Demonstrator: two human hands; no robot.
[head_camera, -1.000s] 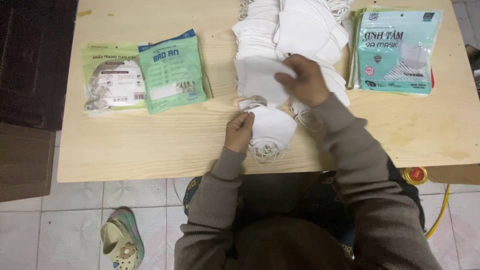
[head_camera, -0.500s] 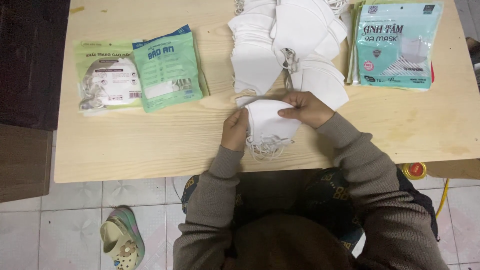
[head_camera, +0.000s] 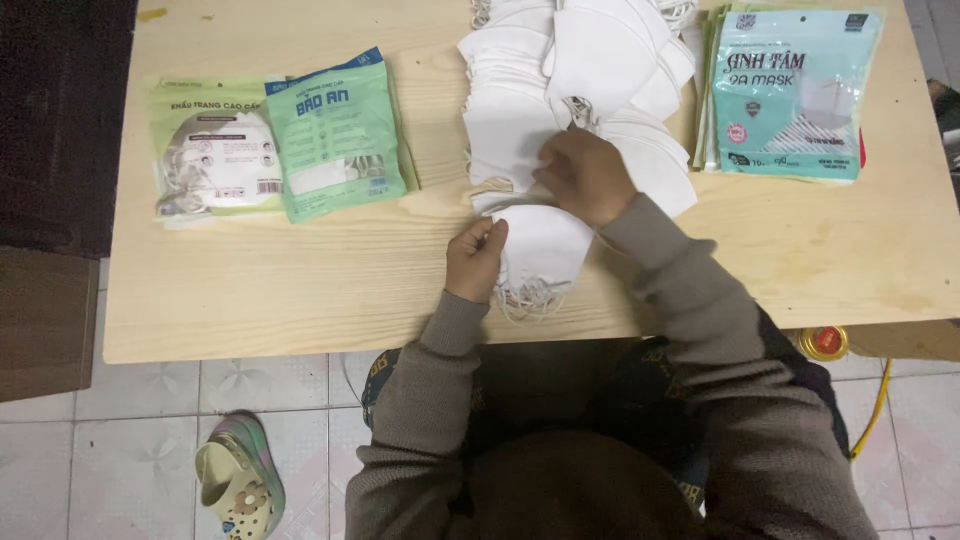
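Observation:
A small stack of folded white face masks (head_camera: 540, 250) lies near the front edge of the wooden table (head_camera: 300, 270), ear loops trailing toward me. My left hand (head_camera: 475, 258) pinches the stack's left edge. Just beyond it, my right hand (head_camera: 585, 175) rests with fingers curled on the near edge of a large pile of loose white masks (head_camera: 570, 70); whether it grips one I cannot tell for sure.
Two green mask packets (head_camera: 280, 145) lie on the table's left part. A stack of teal mask packets (head_camera: 790, 90) sits at the right. A sandal (head_camera: 235, 485) lies on the tiled floor at lower left. Dark furniture (head_camera: 50, 120) stands to the left.
My right hand came down to the small stack half a second ago, then went back up to the big pile's near edge. My left hand has stayed on the small stack.

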